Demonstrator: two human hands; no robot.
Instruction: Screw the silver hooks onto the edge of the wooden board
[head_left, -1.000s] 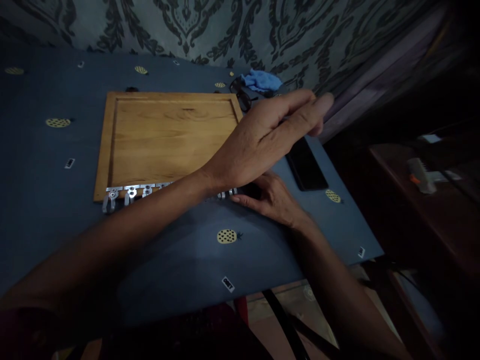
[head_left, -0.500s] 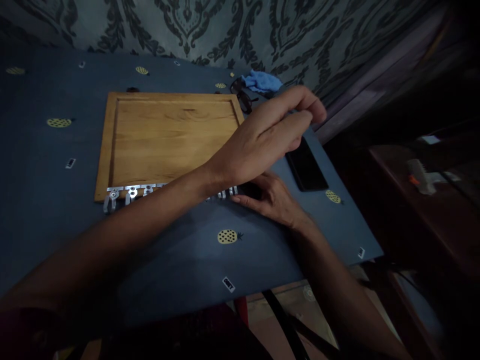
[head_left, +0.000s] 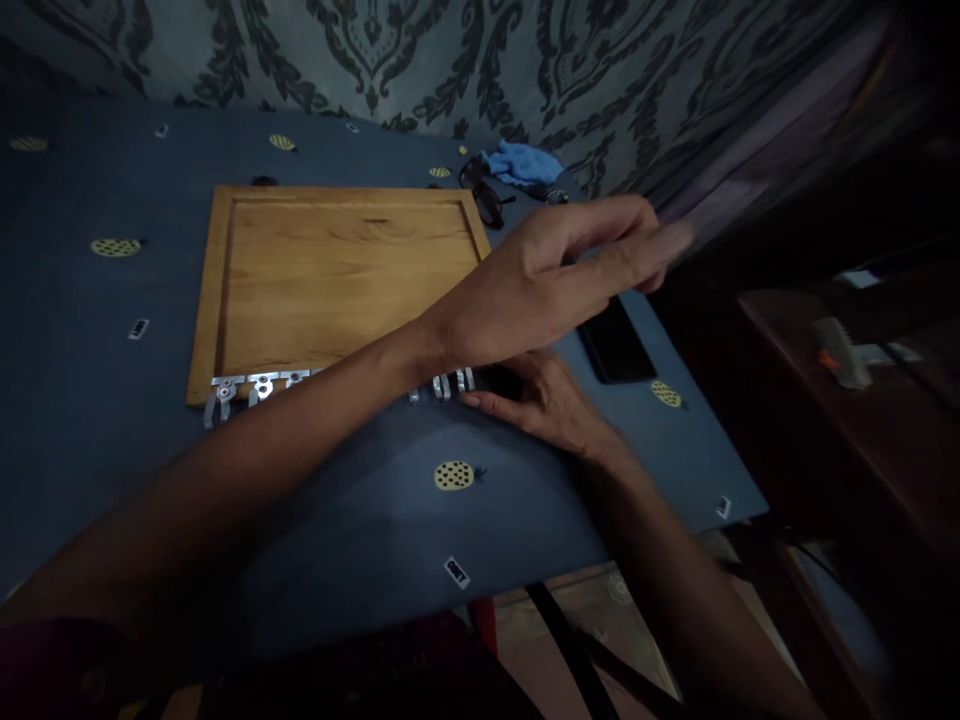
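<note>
A framed wooden board (head_left: 337, 270) lies on the table with a row of silver metal hooks (head_left: 262, 387) along its near edge. My left arm crosses over that edge and covers the middle of the row. My left hand (head_left: 555, 280) is raised over the board's right side, fingers pressed together and pointing right. Whatever it may hold is hidden. Below it, my right hand (head_left: 547, 405) rests at the near right corner, thumb beside the last hook. Its fingers curl around a dark spot, partly behind my left wrist, and what they grip cannot be made out.
On the right lies a black phone (head_left: 619, 340). Sunglasses (head_left: 489, 203) and a blue cloth (head_left: 523, 162) are at the back against the patterned wall. The blue table covering (head_left: 360, 530) ends at a right edge, with a brown surface (head_left: 862, 400) beyond it.
My left hand has moved to the right and slightly down, its fingers reaching out further. My right hand has stayed by the board's corner.
</note>
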